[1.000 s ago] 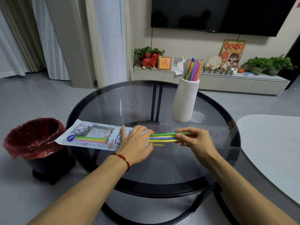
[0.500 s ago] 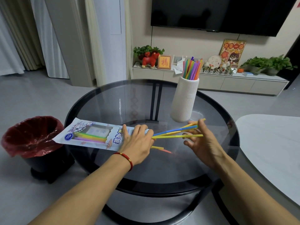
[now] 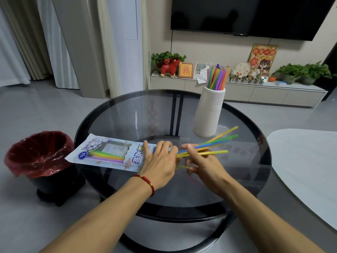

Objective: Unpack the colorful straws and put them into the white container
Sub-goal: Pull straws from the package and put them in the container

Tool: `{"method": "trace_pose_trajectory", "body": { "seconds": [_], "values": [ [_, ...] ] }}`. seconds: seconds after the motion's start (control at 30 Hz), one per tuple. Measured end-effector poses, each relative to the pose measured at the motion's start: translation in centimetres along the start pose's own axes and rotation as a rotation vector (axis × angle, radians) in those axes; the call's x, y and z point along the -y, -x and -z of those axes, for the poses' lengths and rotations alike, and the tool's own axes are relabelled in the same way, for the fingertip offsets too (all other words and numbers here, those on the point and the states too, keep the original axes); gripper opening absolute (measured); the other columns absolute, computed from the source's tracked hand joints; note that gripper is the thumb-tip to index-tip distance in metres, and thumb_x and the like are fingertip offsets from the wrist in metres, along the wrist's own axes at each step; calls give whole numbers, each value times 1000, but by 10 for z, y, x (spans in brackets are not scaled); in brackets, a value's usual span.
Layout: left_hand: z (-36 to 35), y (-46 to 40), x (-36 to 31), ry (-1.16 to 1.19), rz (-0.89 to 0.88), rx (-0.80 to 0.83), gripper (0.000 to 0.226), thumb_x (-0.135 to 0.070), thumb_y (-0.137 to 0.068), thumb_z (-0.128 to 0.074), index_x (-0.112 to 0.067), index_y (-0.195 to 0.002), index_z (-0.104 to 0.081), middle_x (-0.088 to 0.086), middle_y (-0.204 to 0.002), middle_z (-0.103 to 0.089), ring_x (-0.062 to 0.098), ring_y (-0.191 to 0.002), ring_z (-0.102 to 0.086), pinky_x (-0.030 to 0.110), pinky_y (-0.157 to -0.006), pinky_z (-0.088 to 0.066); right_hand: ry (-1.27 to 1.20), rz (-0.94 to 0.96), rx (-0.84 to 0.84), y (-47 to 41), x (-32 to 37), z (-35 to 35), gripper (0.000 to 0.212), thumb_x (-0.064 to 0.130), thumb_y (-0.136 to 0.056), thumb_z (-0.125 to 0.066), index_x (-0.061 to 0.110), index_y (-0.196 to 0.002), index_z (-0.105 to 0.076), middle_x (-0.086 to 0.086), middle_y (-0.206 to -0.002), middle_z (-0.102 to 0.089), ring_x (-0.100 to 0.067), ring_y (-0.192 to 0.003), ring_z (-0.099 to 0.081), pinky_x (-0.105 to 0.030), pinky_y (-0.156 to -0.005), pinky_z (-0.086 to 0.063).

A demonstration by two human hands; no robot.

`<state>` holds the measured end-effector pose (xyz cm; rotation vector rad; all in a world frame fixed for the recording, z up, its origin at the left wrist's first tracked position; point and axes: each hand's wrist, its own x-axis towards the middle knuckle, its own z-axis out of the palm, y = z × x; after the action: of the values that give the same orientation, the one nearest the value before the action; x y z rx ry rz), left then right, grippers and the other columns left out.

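Observation:
A white printed straw packet (image 3: 109,152) lies flat on the round glass table (image 3: 127,115), with several colourful straws still showing through its window. My left hand (image 3: 160,163) presses flat on the packet's right end. My right hand (image 3: 202,163) grips a fanned bunch of yellow, green and blue straws (image 3: 217,143) that stick out to the right, just above the glass. One more yellow straw end (image 3: 182,167) shows between my two hands. The white ribbed container (image 3: 209,112) stands upright behind my right hand, with several straws (image 3: 217,77) in it.
A black bin with a red liner (image 3: 38,156) stands on the floor left of the table. A pale table top (image 3: 306,167) lies close on the right. A low cabinet with plants and ornaments (image 3: 237,88) runs along the far wall under a television.
My right hand has drawn the bunch of straws out of the packet and lifted them, then moved back toward my left hand. The left hand stayed on the packet.

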<state>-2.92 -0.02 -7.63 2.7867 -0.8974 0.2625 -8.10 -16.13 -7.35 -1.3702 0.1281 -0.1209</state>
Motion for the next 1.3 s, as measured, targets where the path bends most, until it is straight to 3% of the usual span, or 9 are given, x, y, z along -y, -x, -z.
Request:
{"method": "trace_pose_trajectory", "body": {
  "seconds": [0.17,0.27,0.37,0.5,0.63,0.8,0.97,1.2,1.3],
  "values": [
    [3,-1,4,4,12,43,23,-38,-100,-38,-25,-116,-47,-4,-130,-42,19,-129,-36,72,-112,-12,197,73,-189,-11,13,6,25,17,-99,-62,-3,-91,-75,-13,-55,-59,-16,-46,-48,-21,-41,-36],
    [2,1,10,6,1,89,18,-35,-102,-36,-25,-113,-46,-3,-134,-39,19,-132,-32,74,-111,-10,129,95,-178,-7,19,11,28,17,-102,-61,-8,-94,-72,-20,-67,-65,-27,-58,-58,-24,-45,-44],
    [-3,2,4,20,-71,83,16,-31,-102,-37,-26,-114,-45,-4,-135,-38,18,-135,-29,74,-111,-6,232,67,-99,2,14,1,37,24,-103,-63,-12,-96,-70,-21,-70,-71,-23,-60,-66,-26,-49,-51],
    [-3,-2,11,72,-44,98,23,-44,-100,-38,-29,-116,-47,-11,-131,-42,15,-131,-33,73,-111,-10,323,151,-182,4,40,7,30,10,-102,-61,-15,-90,-72,-38,-78,-69,-36,-63,-69,-34,-56,-60],
    [-6,-3,24,73,3,137,33,-50,-99,-37,-35,-126,-48,-11,-137,-41,14,-135,-31,68,-111,-11,614,256,-224,7,80,31,31,14,-101,-61,0,-78,-76,-20,-63,-74,-31,-51,-72,-29,-50,-61],
    [-10,-1,16,34,67,78,30,-46,-101,-34,-34,-123,-51,-11,-134,-42,15,-133,-34,68,-113,-10,1070,149,-200,-18,91,31,32,21,-94,-59,5,-69,-73,-9,-52,-72,-18,-42,-70,-31,-53,-63],
    [-12,-3,13,7,150,22,24,-36,-103,-31,-32,-113,-52,-9,-127,-46,18,-127,-40,65,-110,-16,1096,101,-178,-22,51,23,36,20,-96,-54,-4,-74,-68,-18,-61,-72,-27,-43,-71,-46,-56,-64],
    [-14,-11,13,81,228,-81,30,-36,-105,-25,-30,-113,-53,-9,-124,-50,16,-126,-41,69,-113,-11,1018,97,-181,-27,36,23,35,20,-96,-54,-2,-74,-69,-16,-57,-72,-29,-43,-70,-46,-55,-64],
    [-9,-14,6,121,142,-202,30,-36,-103,-34,-27,-122,-55,-8,-127,-54,15,-127,-43,60,-116,-17,1011,70,-174,-27,31,26,35,20,-96,-54,-1,-73,-70,-17,-57,-72,-31,-45,-70,-45,-54,-64]
  ]
}}
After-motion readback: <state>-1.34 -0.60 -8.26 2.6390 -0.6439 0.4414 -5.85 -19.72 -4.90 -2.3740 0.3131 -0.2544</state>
